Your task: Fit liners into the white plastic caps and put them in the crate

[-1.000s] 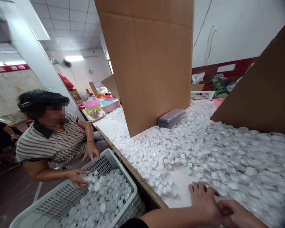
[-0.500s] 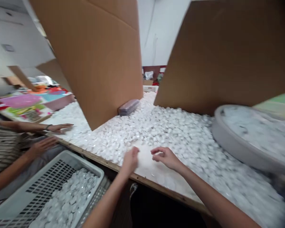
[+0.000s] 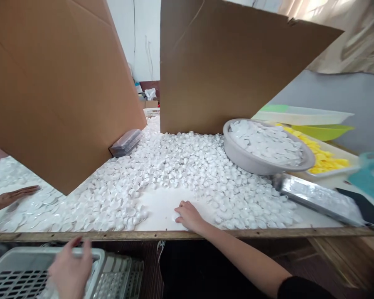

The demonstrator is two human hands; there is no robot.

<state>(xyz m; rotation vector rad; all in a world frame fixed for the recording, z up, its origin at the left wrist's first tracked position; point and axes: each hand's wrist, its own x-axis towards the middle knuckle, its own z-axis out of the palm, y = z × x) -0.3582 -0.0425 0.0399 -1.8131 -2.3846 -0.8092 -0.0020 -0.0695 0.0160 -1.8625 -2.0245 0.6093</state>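
My right hand (image 3: pixel 189 216) rests low over the bare white patch of the tabletop (image 3: pixel 158 205), fingers curled in a pinch around a small white round piece (image 3: pixel 176 216) that is mostly hidden. Over the grey plastic basket (image 3: pixel 95 253) below the table edge is my left hand (image 3: pixel 71 268). It is blurred, but its fingers look spread, and nothing shows between them. Many small white cup-like round pieces (image 3: pixel 187 160) cover the table around the bare patch. More white pieces lie in the basket, largely hidden behind my left hand.
Two cardboard panels (image 3: pixel 59 91) (image 3: pixel 218 66) rise behind the pieces. A clear plastic box (image 3: pixel 126 143) touches the left one. At right are a grey basin (image 3: pixel 246 160) of white pieces, yellow pieces (image 3: pixel 327 160) and a metal tray (image 3: pixel 318 199). A co-worker's hand (image 3: pixel 15 197) reaches in from the left.
The view has swung right. My left hand has moved from above the bare patch to over the basket. My right hand has lowered to the tabletop and closed its fingers.
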